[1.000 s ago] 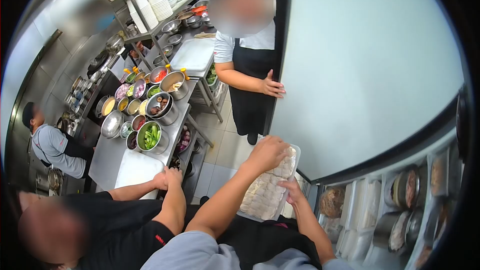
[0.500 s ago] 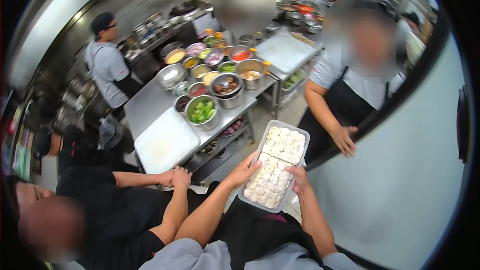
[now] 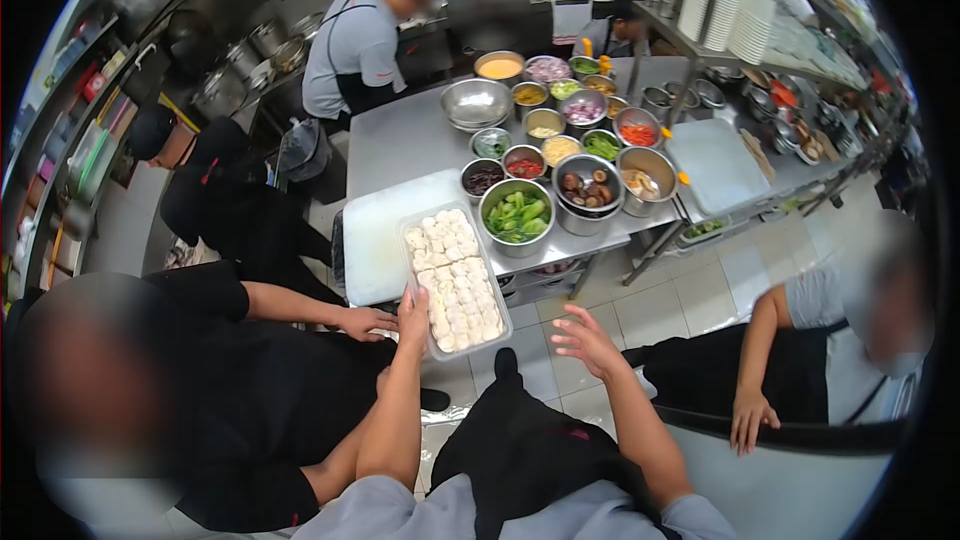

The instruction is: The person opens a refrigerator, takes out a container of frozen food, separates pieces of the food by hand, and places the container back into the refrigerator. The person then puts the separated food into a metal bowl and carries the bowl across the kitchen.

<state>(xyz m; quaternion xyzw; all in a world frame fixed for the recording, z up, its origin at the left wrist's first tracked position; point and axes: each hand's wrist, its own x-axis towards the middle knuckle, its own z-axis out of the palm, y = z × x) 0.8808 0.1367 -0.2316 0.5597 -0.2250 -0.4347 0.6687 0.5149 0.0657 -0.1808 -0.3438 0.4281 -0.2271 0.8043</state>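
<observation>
My left hand [image 3: 412,318] grips the left side of a clear plastic container [image 3: 474,349]. Rows of small white rounded pieces [image 3: 458,285], perhaps dumplings or dough, fill it; their exact kind is unclear. The container hangs in front of the near corner of a white cutting board [image 3: 375,230] and hides part of it. To the container's right, my right hand [image 3: 588,342] is raised with fingers spread, holding nothing. A co-worker's hand [image 3: 367,322] is close to my left hand.
Steel bowls and pots of cut vegetables, including a pot of green vegetables [image 3: 516,215], crowd the steel table [image 3: 395,140]. A person in black stands at my left; another leans at a pale panel [image 3: 760,475] on the right. More people work behind the table.
My right hand has let go of the container, which my left hand now holds alone. The view has turned left, bringing the container over toward the table and cutting board.
</observation>
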